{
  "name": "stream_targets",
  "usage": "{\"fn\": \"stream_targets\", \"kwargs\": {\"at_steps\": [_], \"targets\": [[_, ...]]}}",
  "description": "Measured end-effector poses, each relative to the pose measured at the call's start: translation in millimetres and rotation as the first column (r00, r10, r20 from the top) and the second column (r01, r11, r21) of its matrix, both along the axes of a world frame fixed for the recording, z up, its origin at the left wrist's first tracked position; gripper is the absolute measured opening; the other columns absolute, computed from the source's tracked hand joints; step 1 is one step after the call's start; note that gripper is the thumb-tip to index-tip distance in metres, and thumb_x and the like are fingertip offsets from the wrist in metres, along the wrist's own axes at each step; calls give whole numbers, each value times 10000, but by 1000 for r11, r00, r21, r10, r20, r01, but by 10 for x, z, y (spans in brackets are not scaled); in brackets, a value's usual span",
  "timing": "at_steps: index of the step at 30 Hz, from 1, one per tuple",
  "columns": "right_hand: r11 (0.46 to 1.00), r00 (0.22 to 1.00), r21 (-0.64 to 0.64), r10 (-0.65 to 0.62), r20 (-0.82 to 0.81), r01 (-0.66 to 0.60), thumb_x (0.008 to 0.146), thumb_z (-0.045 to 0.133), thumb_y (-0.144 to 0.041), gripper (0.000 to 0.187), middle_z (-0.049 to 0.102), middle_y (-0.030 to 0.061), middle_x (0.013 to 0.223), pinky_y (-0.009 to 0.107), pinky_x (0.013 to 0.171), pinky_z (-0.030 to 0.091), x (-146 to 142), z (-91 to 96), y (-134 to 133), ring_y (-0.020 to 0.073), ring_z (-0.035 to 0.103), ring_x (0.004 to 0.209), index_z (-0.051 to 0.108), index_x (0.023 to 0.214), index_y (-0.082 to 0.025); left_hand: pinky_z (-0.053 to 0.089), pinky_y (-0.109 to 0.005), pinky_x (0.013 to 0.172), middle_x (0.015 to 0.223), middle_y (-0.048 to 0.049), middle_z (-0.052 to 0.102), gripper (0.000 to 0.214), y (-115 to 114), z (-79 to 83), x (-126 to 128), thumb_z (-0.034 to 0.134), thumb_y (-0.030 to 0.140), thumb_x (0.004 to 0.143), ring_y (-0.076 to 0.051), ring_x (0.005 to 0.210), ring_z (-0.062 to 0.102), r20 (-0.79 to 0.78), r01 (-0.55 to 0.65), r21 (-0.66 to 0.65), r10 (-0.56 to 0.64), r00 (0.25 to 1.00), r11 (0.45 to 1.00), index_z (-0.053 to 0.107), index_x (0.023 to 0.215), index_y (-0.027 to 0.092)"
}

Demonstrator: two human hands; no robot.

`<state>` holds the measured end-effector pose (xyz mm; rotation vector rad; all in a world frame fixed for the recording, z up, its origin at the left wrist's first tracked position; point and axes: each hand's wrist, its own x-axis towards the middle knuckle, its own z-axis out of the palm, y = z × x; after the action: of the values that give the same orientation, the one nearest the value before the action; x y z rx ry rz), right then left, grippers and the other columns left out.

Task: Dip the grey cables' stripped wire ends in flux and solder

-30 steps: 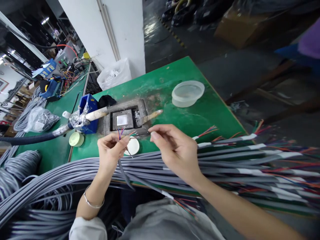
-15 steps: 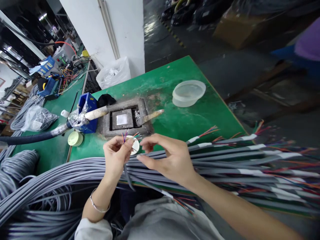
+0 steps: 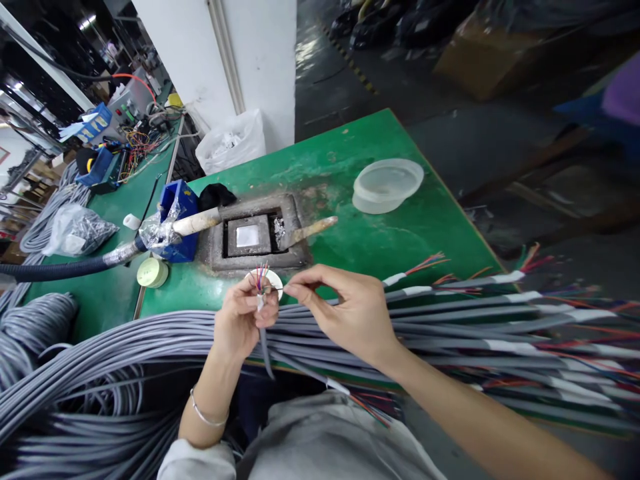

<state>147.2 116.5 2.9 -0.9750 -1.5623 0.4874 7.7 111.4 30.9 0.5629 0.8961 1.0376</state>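
My left hand (image 3: pixel 245 321) is closed round the end of one grey cable (image 3: pixel 264 347), held upright, with thin coloured wires (image 3: pixel 260 275) fanning out above the fingers. My right hand (image 3: pixel 345 310) pinches at those wires with thumb and forefinger, close beside the left hand. Both hands hover over a thick bundle of grey cables (image 3: pixel 150 347) lying across the near edge of the green table (image 3: pixel 360 240). A small white round lid (image 3: pixel 274 280) lies just behind the wire tips.
A grey solder pot (image 3: pixel 253 235) with a stick across it sits in the table's middle. A clear plastic tub (image 3: pixel 387 185) stands at the back right. A blue bin (image 3: pixel 177 217), a hose nozzle (image 3: pixel 150 237) and a tape roll (image 3: pixel 153 272) are at left. Stripped cable ends (image 3: pixel 500 300) stretch right.
My right hand has come in to the left and closed its thumb and forefinger on the coloured wires. My left hand shifted slightly right and nearer with the cable end.
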Motion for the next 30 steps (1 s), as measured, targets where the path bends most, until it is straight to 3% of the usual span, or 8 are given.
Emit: {"fn": "stream_targets", "kwargs": {"at_steps": [4,11,16,21,24,30], "targets": [[1000,1000,9,-14,5,14,807,611,-184,141,650,-5,566,191,494,465,-13,-4,-1,99,586,485,604,667,-168,185,-127,357,548,-3,503,239,0,-62,-32,749,230,495,-13,424,335,37,-48,-26,48,998,999,612,640,98],[996,1000,83,19,-4,-18,790,624,-112,94,680,12,629,194,535,477,-29,-12,-27,105,619,539,626,716,-170,312,-126,371,502,4,572,318,-14,-140,-16,877,246,433,-16,398,427,-17,-149,84,151,988,985,711,670,114],[994,983,-39,93,-159,-101,731,692,-155,35,701,31,661,192,558,517,-39,-20,-11,117,641,557,669,757,-148,383,-128,379,486,6,615,370,-24,-136,-4,890,260,400,-35,377,493,-64,-119,94,126,990,988,753,728,160],[955,929,-186,160,-333,-231,732,675,-195,41,717,23,657,184,540,527,-28,4,11,121,655,551,688,726,-157,426,-138,380,447,8,618,402,-40,-135,21,896,233,357,-69,372,541,-133,-69,23,72,989,997,760,731,171],[963,941,-181,138,-310,-201,749,642,-169,73,721,25,651,188,539,519,-18,8,7,127,663,565,683,689,-161,430,-133,389,444,4,617,395,-38,-128,44,897,235,346,-63,375,539,-151,-81,-2,79,985,997,752,703,146],[978,984,-140,139,-110,-154,786,618,-153,123,713,20,614,188,483,463,-27,-21,-16,117,641,507,692,688,-156,428,-140,366,414,37,573,380,-36,-158,39,884,337,361,-59,353,516,-181,-212,17,211,960,977,665,597,135]]}}
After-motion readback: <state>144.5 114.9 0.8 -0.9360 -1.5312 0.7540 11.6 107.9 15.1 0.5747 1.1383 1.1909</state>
